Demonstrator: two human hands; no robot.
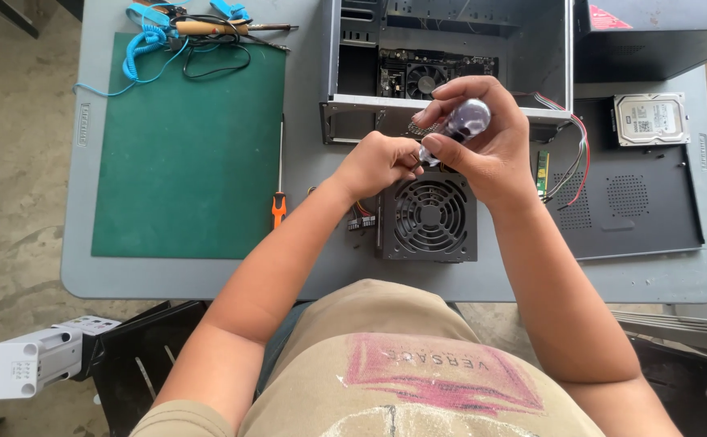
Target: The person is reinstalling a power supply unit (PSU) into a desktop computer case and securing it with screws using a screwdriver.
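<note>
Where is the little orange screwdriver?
In the head view, the orange screwdriver lies on the grey table, along the right edge of the green mat, just left of the person's left hand.

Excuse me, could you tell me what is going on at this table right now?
A person stands at a grey table with an open computer case on it. Their right hand grips the clear rounded handle of a screwdriver, pointed down at a black power supply unit with a round fan grille. The left hand pinches near the tool's tip. An orange-handled screwdriver lies by a green mat; a hard drive rests on a black side panel.
</note>
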